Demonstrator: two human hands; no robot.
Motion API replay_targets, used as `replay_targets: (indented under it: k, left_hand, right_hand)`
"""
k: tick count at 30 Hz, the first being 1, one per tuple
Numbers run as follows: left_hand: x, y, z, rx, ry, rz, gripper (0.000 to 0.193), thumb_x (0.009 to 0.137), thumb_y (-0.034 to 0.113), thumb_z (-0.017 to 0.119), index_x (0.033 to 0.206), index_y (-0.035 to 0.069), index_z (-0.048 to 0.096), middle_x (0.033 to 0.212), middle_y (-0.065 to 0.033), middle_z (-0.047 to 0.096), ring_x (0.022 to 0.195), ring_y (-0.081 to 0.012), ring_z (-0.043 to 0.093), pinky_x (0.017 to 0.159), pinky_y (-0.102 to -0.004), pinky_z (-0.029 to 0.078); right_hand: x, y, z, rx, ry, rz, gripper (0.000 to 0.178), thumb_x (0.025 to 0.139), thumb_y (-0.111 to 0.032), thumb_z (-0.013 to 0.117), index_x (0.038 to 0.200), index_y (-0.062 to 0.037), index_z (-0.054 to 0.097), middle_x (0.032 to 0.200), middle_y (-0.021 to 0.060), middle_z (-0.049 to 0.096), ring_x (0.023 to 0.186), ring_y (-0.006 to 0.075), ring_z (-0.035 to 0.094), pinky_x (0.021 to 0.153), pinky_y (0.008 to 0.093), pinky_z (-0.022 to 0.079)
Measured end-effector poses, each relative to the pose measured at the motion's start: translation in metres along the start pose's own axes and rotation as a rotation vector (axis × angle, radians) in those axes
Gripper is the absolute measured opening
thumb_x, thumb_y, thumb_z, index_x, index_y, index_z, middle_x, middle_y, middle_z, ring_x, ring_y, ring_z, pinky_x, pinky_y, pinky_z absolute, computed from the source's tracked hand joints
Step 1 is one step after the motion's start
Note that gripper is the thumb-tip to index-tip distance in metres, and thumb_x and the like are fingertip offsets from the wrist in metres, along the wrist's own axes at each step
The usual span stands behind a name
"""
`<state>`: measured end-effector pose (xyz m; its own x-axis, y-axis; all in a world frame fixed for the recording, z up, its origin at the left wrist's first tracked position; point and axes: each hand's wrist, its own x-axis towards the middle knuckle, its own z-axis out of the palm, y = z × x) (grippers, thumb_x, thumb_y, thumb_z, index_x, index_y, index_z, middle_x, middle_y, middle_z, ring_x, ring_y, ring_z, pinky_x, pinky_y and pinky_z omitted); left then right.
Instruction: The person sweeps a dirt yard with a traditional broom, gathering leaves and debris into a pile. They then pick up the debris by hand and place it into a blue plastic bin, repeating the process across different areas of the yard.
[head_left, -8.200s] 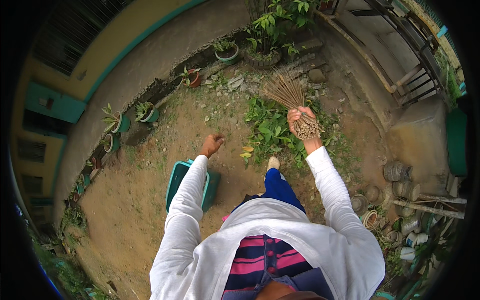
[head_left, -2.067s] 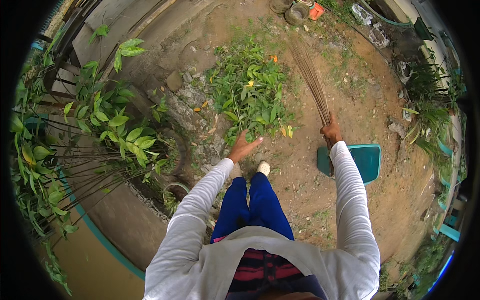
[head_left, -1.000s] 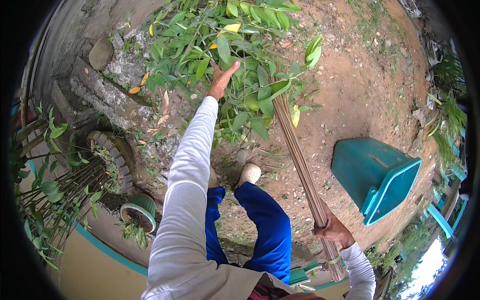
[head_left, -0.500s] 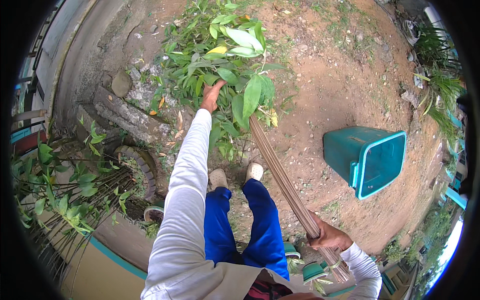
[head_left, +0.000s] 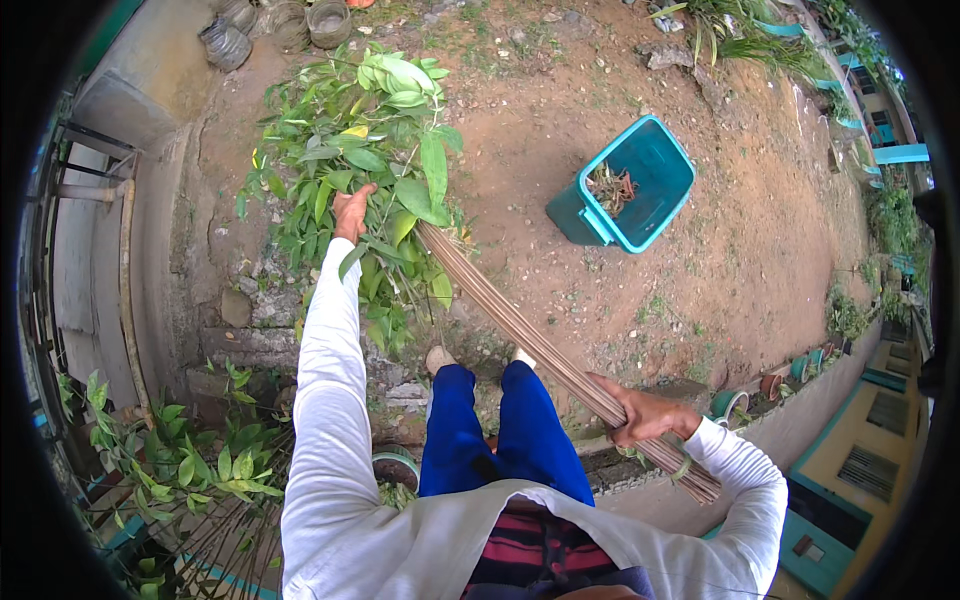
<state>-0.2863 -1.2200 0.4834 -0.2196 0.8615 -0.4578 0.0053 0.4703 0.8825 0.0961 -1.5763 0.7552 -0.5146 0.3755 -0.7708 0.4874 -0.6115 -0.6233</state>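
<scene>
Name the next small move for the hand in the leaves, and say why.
Probably draw the left hand back with a fistful of the leafy plant: its fingers are already among the stems, the right hand only holds the stick broom, and the teal bin lies open nearby.

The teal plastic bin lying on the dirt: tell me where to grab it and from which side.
Grip the teal plastic bin by the rim of its open mouth, coming from the right, the side the mouth faces. It lies tipped on its side with dry plant scraps inside, so the rim is the exposed edge; its closed base faces the leafy green shrub.
</scene>
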Motion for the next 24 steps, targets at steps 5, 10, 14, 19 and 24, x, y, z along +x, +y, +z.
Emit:
replay_targets:
  k: [5,10,14,19,24]
  left_hand:
    - [-0.041,0.039,0.081,0.125,-0.01,0.1,0.052,0.063,0.018,0.079,0.108,0.004,0.058,0.094,-0.0055,0.062,0.075,-0.0177,0.056,0.064,-0.0332,0.046]
    - [-0.119,0.1,0.18,0.149,-0.166,0.192,0.049,0.065,0.016,0.077,0.108,0.004,0.056,0.094,-0.0059,0.062,0.076,-0.0182,0.056,0.066,-0.0333,0.047]
    - [-0.138,0.106,0.257,0.065,-0.204,0.363,0.044,0.067,0.014,0.077,0.104,0.002,0.056,0.089,-0.0069,0.061,0.075,-0.0183,0.057,0.066,-0.0337,0.047]
    - [-0.257,0.143,0.386,0.111,-0.255,0.366,0.046,0.069,0.011,0.075,0.109,0.002,0.055,0.091,-0.008,0.063,0.079,-0.0199,0.06,0.07,-0.0342,0.048]
    - [-0.292,0.111,0.487,0.072,-0.35,0.45,0.048,0.071,0.009,0.073,0.113,-0.001,0.052,0.094,-0.0134,0.064,0.085,-0.0224,0.061,0.076,-0.0356,0.048]
  right_hand:
    - [-0.083,0.031,0.021,0.107,0.097,-0.026,0.098,0.069,0.004,0.057,0.148,-0.0075,0.0,0.083,0.0075,0.055,0.062,0.0109,0.052,0.056,0.0263,0.045]
    - [-0.169,0.072,0.019,0.139,0.235,-0.011,0.101,0.065,0.002,0.06,0.149,-0.0061,0.004,0.109,0.013,0.054,0.071,0.0147,0.055,0.065,0.0264,0.046]
    - [-0.235,0.134,0.016,0.155,0.356,-0.084,0.099,0.067,0.007,0.061,0.149,-0.0102,0.007,0.093,0.0066,0.057,0.064,0.0127,0.057,0.062,0.0272,0.047]
    - [-0.325,0.188,0.005,0.255,0.477,0.013,0.101,0.064,0.007,0.063,0.149,-0.0077,0.01,0.119,0.0069,0.052,0.082,0.0101,0.053,0.065,0.0239,0.043]
    - [-0.355,0.26,-0.018,0.417,0.527,-0.07,0.102,0.063,0.007,0.065,0.148,-0.0044,0.01,0.131,0.0075,0.047,0.092,0.0125,0.053,0.071,0.0219,0.044]
